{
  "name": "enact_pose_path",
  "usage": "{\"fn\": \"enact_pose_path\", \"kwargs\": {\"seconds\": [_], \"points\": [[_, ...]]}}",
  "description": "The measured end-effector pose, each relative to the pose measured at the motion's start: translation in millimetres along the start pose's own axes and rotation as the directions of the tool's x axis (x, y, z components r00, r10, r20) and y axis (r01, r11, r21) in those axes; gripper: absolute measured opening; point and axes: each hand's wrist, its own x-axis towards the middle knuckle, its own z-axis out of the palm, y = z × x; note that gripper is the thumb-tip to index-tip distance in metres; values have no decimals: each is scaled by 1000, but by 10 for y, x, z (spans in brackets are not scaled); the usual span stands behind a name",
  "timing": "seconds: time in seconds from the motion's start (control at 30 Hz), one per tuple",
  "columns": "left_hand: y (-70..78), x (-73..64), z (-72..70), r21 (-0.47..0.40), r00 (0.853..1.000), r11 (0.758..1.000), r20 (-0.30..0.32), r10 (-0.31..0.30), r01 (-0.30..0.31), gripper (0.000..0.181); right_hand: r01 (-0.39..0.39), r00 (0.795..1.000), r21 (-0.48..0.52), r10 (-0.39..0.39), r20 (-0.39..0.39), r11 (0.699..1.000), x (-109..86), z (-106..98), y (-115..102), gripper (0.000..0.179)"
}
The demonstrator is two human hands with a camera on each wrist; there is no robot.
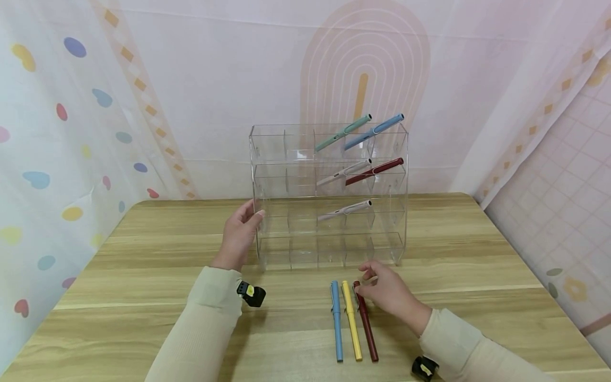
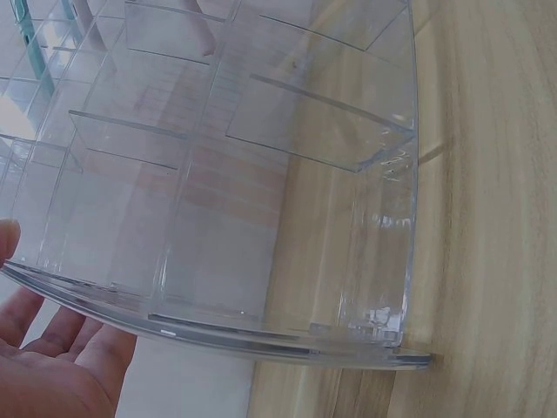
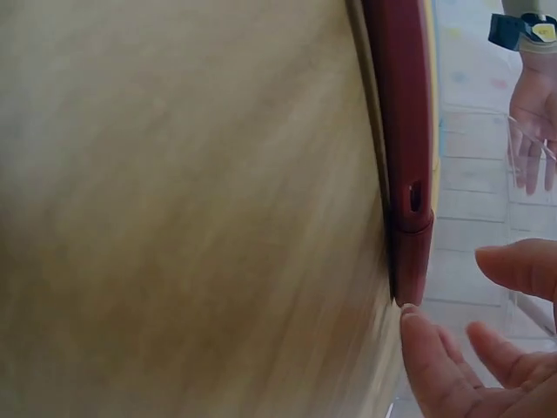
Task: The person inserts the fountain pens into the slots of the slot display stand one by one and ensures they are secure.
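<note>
My left hand (image 1: 240,233) grips the left side panel of a clear acrylic pen rack (image 1: 303,241), thumb in front and fingers behind. The left wrist view shows those fingers (image 2: 104,357) under the panel's edge. On the table before the rack lie a blue pen (image 1: 337,323), a yellow pen (image 1: 352,321) and a dark red pen (image 1: 366,323), side by side. My right hand (image 1: 389,289) is at the red pen's far end. In the right wrist view one fingertip (image 3: 409,313) meets that end, while the other digits stand apart from it.
Several pens lean in the rack's upper tiers: a green pen (image 1: 343,132) and light blue pen (image 1: 374,131) on top, a whitish pen (image 1: 345,172) and red pen (image 1: 374,171) below, then a pale pink pen (image 1: 345,210). A patterned curtain (image 1: 229,79) hangs behind the wooden table (image 1: 143,276).
</note>
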Motion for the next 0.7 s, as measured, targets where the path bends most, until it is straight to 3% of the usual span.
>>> {"fn": "enact_pose_path", "kwargs": {"seconds": [0.37,0.7], "points": [[-11,9,4,8,1000,1000,-2,4,-4,50,10,998,-130,-3,56,991,5,35,-3,44],[-8,6,-3,-2,1000,1000,2,-2,2,51,27,995,-238,-2,103,971,47,95,-37,35]]}}
